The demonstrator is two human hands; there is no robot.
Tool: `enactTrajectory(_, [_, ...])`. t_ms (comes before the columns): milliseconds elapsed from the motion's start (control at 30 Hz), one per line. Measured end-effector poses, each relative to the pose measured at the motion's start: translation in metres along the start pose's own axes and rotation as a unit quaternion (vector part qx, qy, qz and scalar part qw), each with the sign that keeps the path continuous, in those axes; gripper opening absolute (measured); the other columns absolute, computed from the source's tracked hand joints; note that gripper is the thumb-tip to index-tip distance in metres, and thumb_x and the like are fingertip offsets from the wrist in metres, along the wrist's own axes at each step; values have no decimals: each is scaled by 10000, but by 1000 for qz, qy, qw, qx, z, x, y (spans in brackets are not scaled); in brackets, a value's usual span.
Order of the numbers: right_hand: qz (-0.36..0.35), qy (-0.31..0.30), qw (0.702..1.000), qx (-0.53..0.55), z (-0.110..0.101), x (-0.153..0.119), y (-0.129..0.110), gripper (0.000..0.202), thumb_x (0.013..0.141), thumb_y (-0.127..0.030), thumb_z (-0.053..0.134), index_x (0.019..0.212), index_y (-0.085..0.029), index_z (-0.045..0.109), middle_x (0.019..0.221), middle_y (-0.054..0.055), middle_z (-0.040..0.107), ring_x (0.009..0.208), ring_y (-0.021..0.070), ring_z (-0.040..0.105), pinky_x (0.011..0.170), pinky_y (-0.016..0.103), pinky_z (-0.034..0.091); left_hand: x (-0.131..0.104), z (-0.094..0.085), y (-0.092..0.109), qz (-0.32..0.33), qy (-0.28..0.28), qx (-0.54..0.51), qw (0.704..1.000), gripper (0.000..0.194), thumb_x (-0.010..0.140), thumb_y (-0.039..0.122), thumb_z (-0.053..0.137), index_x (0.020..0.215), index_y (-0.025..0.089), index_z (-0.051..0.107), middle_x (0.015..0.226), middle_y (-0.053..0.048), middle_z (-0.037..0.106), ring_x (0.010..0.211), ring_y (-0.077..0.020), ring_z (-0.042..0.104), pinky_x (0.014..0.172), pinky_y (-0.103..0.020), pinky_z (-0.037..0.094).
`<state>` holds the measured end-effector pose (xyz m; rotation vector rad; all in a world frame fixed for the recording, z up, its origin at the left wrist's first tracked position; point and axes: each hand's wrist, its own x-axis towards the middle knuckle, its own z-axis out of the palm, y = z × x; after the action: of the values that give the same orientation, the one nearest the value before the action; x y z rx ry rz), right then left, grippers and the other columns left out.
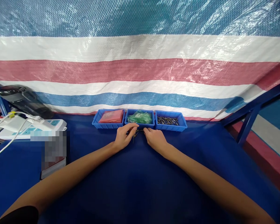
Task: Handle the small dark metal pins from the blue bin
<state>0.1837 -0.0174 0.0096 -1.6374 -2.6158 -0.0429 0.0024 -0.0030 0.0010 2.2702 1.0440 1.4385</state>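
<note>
My left hand (125,137) is curled in front of the middle bin, with thumb and fingers closed around a few thin screw-like pieces (135,134), dark and brass-coloured, whose ends stick out past the thumb. Facing it, my right hand (156,138) has its fingertips pinched together at one more thin piece (141,130). Green plastic bags (140,117) lie in the middle blue bin (151,125), just beyond both hands. Many of the same thin pieces (167,120) fill the right blue bin (172,127). Pink plastic bags (111,116) lie in the left blue bin (107,125).
A white electronic device (58,125) with cables and chargers sits at the left. Behind it leans a dark bottle (25,98). A partly blurred phone-like object (53,166) lies near my left forearm. A striped tarp (140,71) hangs behind; a blue frame (247,124) stands right.
</note>
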Motion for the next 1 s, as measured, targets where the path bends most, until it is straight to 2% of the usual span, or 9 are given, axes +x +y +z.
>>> enactTrajectory(100, [10, 2, 1000, 28, 2, 1, 0, 217, 920, -175, 382, 1054, -133, 547, 906, 113, 687, 707, 221, 657, 568, 271, 355, 0, 0, 0, -4, -1, -4, 1000, 178, 916, 226, 488, 953, 156, 648, 860, -32, 692, 644, -86, 618, 635, -176, 494])
enactTrajectory(200, [22, 37, 992, 122, 0, -1, -3, 185, 940, -184, 352, 1032, -151, 510, 803, 63, 677, 649, 192, 632, 561, 258, 333, 0, 0, -1, -7, -1, -9, 1000, 169, 912, 214, 494, 963, 152, 643, 859, -29, 688, 632, -78, 608, 630, -170, 486])
enactTrajectory(367, [1, 143, 947, 287, 0, -8, -10, 219, 984, -256, 252, 1003, -181, 457, 733, 5, 572, 611, 152, 553, 597, 243, 345, -1, 1, -1, -10, -1, -20, 1000, 177, 916, 217, 485, 978, 155, 638, 860, -24, 683, 618, -71, 593, 625, -169, 482])
enactTrajectory(567, [-14, 207, 907, 367, 10, -9, -9, 211, 975, -284, 272, 935, -191, 457, 837, 32, 528, 696, 142, 511, 664, 252, 383, 0, 1, -1, -19, -9, -24, 999, 193, 924, 235, 470, 983, 154, 635, 871, -36, 673, 655, -84, 597, 644, -182, 493])
enactTrajectory(633, [-19, 207, 892, 402, 11, -8, -8, 189, 970, -282, 289, 920, -194, 448, 824, 27, 521, 683, 133, 503, 660, 250, 397, 0, 1, -1, -18, -11, -26, 999, 187, 923, 227, 471, 986, 156, 633, 857, -31, 667, 655, -83, 591, 641, -180, 488])
enactTrajectory(700, [-20, 191, 869, 455, 11, -7, -8, 164, 969, -283, 308, 914, -199, 439, 740, -5, 502, 602, 115, 485, 616, 239, 400, -1, 1, -1, -16, -13, -26, 999, 183, 922, 218, 474, 993, 158, 631, 852, -28, 663, 651, -80, 583, 641, -179, 482])
enactTrajectory(867, [29, 196, 779, 595, 9, -5, -12, 147, 930, -333, 439, 900, -202, 500, 626, -53, 456, 463, 78, 444, 485, 207, 376, -1, 1, -2, -14, -22, -23, 999, 182, 923, 213, 475, 1004, 158, 629, 852, -28, 657, 659, -84, 588, 652, -186, 478])
enactTrajectory(1000, [55, 195, 747, 633, 10, -3, -11, 142, 842, -323, 575, 873, -185, 583, 679, -25, 559, 449, 80, 496, 463, 216, 411, 0, 1, -2, -2, -30, -9, 1000, 187, 927, 223, 474, 1001, 153, 631, 863, -38, 660, 689, -96, 604, 657, -190, 475])
